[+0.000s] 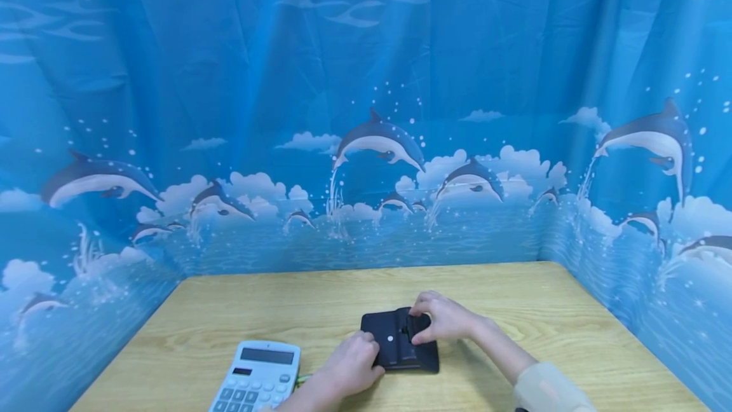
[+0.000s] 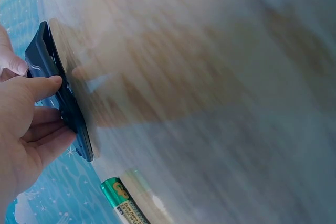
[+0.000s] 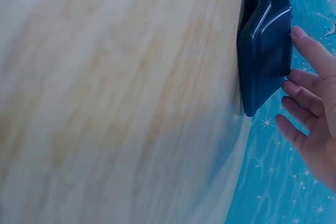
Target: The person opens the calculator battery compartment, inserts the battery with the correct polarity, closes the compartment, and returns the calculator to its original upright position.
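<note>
A black flat device (image 1: pixel 380 323) lies on the table with a white dot and a narrow open slot on its upturned face; a trace of green shows in the slot. My left hand (image 1: pixel 351 364) grips its left edge, thumb and fingers bent around that side in the left wrist view. Over the slot, my right hand (image 1: pixel 443 320) pinches a small black battery cover (image 1: pixel 410 329) between thumb and forefinger. In the right wrist view, fingertips of the right hand (image 3: pixel 315 93) meet the raised part of the device (image 3: pixel 265 45), with the other fingers spread loosely.
A light blue calculator (image 1: pixel 257 377) lies left of my left forearm. Beside it, partly behind that arm, a green-and-gold battery (image 2: pixel 123 200) rests on the wooden table (image 1: pixel 274 304). A blue dolphin-print curtain (image 1: pixel 366 81) encloses the table at the back and sides.
</note>
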`<action>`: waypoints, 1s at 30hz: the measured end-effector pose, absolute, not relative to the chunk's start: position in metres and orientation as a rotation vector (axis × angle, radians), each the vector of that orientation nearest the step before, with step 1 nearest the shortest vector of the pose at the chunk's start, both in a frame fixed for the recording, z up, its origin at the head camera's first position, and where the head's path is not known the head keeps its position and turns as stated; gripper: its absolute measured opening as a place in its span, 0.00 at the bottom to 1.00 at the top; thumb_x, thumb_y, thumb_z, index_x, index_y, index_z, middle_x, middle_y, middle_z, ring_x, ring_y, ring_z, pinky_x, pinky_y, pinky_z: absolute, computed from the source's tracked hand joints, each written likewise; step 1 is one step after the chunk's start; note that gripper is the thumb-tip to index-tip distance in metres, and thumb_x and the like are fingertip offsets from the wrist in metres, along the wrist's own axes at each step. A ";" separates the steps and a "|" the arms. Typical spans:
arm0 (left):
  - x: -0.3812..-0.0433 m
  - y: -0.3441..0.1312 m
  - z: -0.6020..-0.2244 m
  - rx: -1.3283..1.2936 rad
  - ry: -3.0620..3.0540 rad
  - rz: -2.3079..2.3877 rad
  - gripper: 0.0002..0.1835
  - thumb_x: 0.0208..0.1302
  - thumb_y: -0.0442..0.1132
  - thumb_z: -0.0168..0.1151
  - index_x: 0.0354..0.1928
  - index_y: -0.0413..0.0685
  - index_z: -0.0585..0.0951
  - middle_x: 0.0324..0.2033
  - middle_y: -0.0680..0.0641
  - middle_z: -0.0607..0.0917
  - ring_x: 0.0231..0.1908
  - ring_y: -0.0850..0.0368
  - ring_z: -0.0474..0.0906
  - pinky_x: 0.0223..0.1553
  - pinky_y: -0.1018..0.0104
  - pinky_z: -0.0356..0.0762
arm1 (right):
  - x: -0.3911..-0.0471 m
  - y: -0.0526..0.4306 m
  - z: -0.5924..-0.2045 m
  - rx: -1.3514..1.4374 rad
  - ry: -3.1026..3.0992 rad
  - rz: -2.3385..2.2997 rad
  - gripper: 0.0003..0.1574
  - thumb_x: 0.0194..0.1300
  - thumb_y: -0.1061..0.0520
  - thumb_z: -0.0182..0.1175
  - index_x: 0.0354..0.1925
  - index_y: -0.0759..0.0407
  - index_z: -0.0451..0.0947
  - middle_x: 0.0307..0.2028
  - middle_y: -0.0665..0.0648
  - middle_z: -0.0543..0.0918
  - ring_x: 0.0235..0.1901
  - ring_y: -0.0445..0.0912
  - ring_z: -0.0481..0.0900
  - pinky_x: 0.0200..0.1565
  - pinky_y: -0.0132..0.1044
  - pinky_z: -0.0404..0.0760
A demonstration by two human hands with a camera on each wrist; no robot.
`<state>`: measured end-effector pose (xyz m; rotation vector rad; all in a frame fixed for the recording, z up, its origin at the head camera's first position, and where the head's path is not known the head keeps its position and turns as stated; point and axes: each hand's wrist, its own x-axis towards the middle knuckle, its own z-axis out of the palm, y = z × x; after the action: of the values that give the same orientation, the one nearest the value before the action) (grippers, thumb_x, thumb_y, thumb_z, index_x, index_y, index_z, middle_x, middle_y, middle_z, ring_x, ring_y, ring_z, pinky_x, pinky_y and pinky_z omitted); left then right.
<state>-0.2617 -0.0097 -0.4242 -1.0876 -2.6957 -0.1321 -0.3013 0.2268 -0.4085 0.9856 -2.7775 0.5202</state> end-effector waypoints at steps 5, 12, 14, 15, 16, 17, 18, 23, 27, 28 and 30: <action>-0.263 -0.010 -0.426 -1.089 -2.684 -0.136 0.12 0.48 0.45 0.69 0.23 0.43 0.80 0.22 0.52 0.74 0.25 0.63 0.70 0.29 0.70 0.72 | -0.301 0.227 -0.406 0.988 -2.790 0.489 0.33 0.44 0.39 0.70 0.43 0.60 0.81 0.38 0.49 0.76 0.42 0.46 0.73 0.47 0.42 0.75; -0.262 -0.010 -0.425 -1.093 -2.670 -0.140 0.12 0.47 0.45 0.69 0.23 0.44 0.80 0.22 0.53 0.73 0.25 0.63 0.69 0.29 0.70 0.72 | -0.300 0.226 -0.405 0.962 -2.823 0.432 0.33 0.44 0.39 0.70 0.44 0.61 0.81 0.39 0.49 0.75 0.42 0.46 0.72 0.47 0.42 0.74; -0.261 -0.010 -0.425 -1.093 -2.675 -0.140 0.12 0.48 0.45 0.69 0.23 0.44 0.80 0.22 0.53 0.73 0.25 0.63 0.69 0.29 0.70 0.72 | -0.299 0.225 -0.405 0.957 -2.832 0.412 0.34 0.45 0.39 0.69 0.44 0.60 0.81 0.39 0.50 0.75 0.42 0.46 0.72 0.47 0.42 0.75; -0.261 -0.010 -0.425 -1.094 -2.680 -0.138 0.12 0.48 0.45 0.69 0.23 0.44 0.80 0.22 0.53 0.73 0.25 0.63 0.69 0.29 0.70 0.72 | -0.299 0.225 -0.405 0.956 -2.834 0.404 0.34 0.45 0.39 0.69 0.45 0.60 0.81 0.39 0.50 0.75 0.42 0.45 0.72 0.47 0.42 0.75; -0.261 -0.009 -0.424 -1.094 -2.685 -0.137 0.12 0.48 0.45 0.69 0.23 0.44 0.80 0.22 0.53 0.73 0.25 0.63 0.69 0.29 0.70 0.72 | -0.299 0.225 -0.405 0.957 -2.835 0.395 0.34 0.46 0.39 0.69 0.45 0.60 0.81 0.39 0.50 0.76 0.42 0.45 0.72 0.46 0.41 0.75; -0.261 -0.009 -0.424 -1.094 -2.690 -0.137 0.12 0.48 0.45 0.69 0.23 0.44 0.80 0.22 0.53 0.73 0.25 0.63 0.69 0.29 0.70 0.72 | -0.299 0.225 -0.406 0.960 -2.833 0.387 0.34 0.46 0.39 0.69 0.45 0.60 0.81 0.39 0.50 0.76 0.41 0.45 0.72 0.46 0.41 0.75; -0.261 -0.009 -0.424 -1.093 -2.694 -0.135 0.12 0.48 0.45 0.69 0.23 0.44 0.80 0.22 0.53 0.73 0.25 0.63 0.69 0.28 0.70 0.72 | -0.299 0.225 -0.406 0.961 -2.831 0.386 0.34 0.47 0.39 0.68 0.46 0.60 0.81 0.39 0.50 0.76 0.41 0.45 0.72 0.46 0.41 0.75; -0.261 -0.009 -0.423 -1.088 -2.713 -0.137 0.12 0.48 0.45 0.69 0.24 0.43 0.81 0.22 0.52 0.74 0.26 0.63 0.70 0.29 0.70 0.73 | -0.298 0.226 -0.408 0.992 -2.795 0.467 0.30 0.49 0.41 0.68 0.44 0.61 0.81 0.37 0.49 0.77 0.39 0.43 0.73 0.44 0.39 0.75; -0.261 -0.009 -0.422 -1.082 -2.734 -0.140 0.12 0.49 0.45 0.68 0.25 0.43 0.81 0.23 0.52 0.74 0.26 0.64 0.69 0.30 0.70 0.73 | -0.299 0.227 -0.408 1.000 -2.765 0.660 0.19 0.52 0.50 0.67 0.40 0.61 0.82 0.34 0.48 0.78 0.37 0.43 0.74 0.42 0.39 0.76; -0.261 -0.008 -0.423 -1.083 -2.731 -0.139 0.12 0.49 0.45 0.69 0.25 0.43 0.81 0.23 0.52 0.74 0.26 0.64 0.69 0.30 0.70 0.73 | -0.299 0.227 -0.408 0.991 -2.765 0.703 0.17 0.52 0.52 0.67 0.39 0.60 0.83 0.33 0.47 0.78 0.36 0.42 0.75 0.42 0.39 0.76; -0.261 -0.008 -0.423 -1.084 -2.728 -0.139 0.12 0.49 0.45 0.69 0.25 0.43 0.81 0.22 0.52 0.74 0.25 0.64 0.69 0.29 0.70 0.73 | -0.300 0.227 -0.409 0.965 -2.765 0.773 0.13 0.52 0.55 0.68 0.37 0.60 0.83 0.33 0.47 0.78 0.35 0.42 0.75 0.41 0.38 0.76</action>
<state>-0.2613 -0.0082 -0.4229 -1.0841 -2.7282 -0.1386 -0.3003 0.2267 -0.4092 0.9653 -2.7649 0.7731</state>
